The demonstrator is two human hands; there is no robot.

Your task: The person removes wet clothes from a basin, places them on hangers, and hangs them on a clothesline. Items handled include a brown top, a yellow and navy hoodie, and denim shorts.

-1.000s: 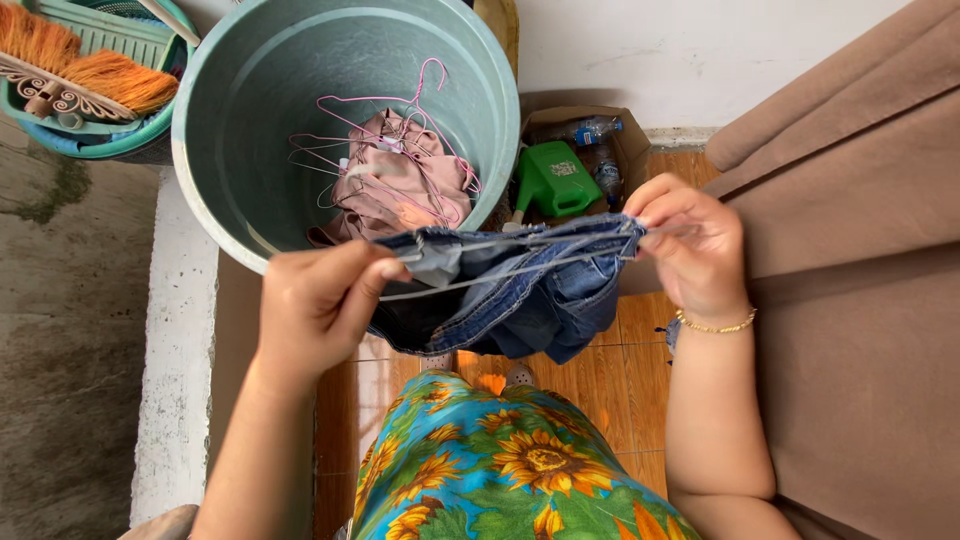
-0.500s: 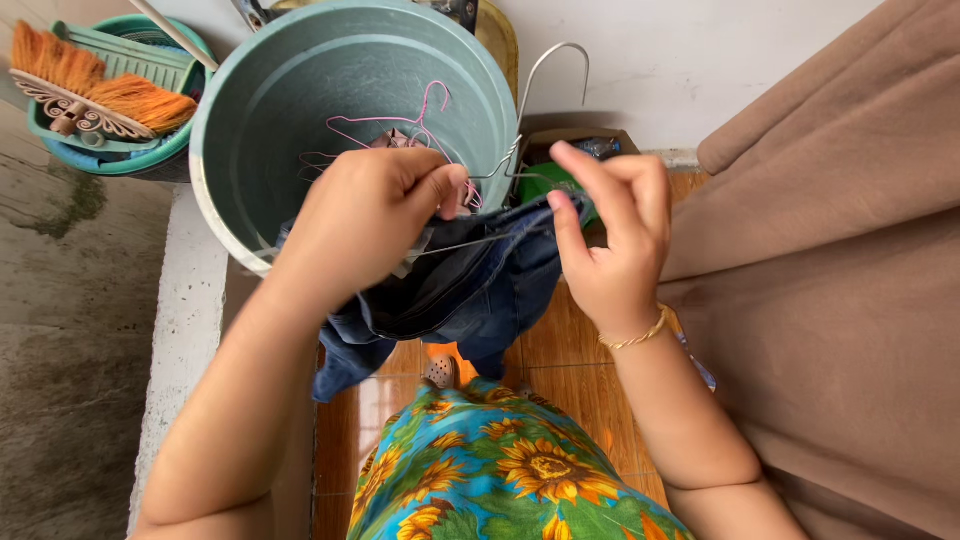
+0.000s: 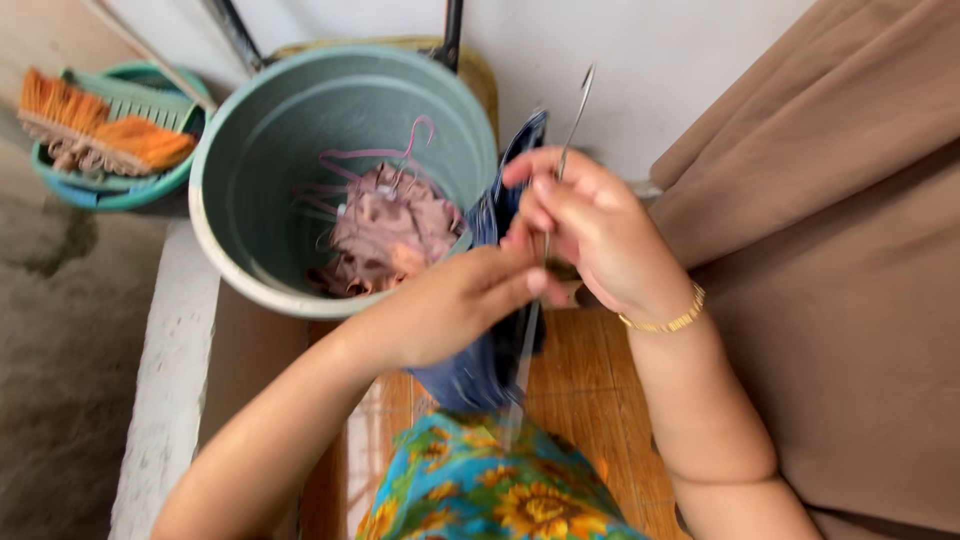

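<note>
A blue denim garment [image 3: 478, 368] hangs on a thin metal wire hanger [image 3: 572, 128], turned edge-on in front of me. My right hand [image 3: 590, 235], with a gold bracelet on the wrist, grips the hanger near its hook. My left hand [image 3: 455, 305] pinches the denim and the hanger's lower wire just beside the right hand. The frame is blurred with motion.
A large grey-green bucket [image 3: 230, 250] at upper left holds a dusty-pink garment [image 3: 385, 230] and pink wire hangers [image 3: 375, 155]. A teal basin with an orange brush [image 3: 105, 140] sits far left. Brown cloth [image 3: 860, 280] fills the right. Wooden floor [image 3: 590, 370] lies below.
The hanger with the denim turned from flat to edge-on and upright. Both hands came together to the right of the bucket. The view shifted and blurred.
</note>
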